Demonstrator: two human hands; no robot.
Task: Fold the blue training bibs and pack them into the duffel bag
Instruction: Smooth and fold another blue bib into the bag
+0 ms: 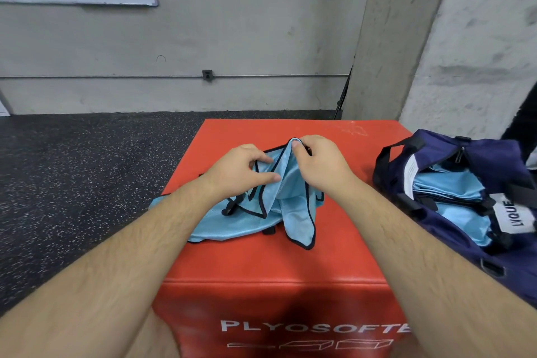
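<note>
Pinching the crumpled light-blue mesh training bib with dark trim, the left hand and right hand sit close together, each clamped on a trimmed edge. Bib sprawls left-to-right on the red padded plyo box, directly beneath them. Open navy fabric duffel bag stands right, nearer the right hand.

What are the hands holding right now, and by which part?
Both hold the crumpled blue bib. The left hand pinches mesh near its middle; the right hand pinches the dark-trimmed edge at its raised top.
</note>
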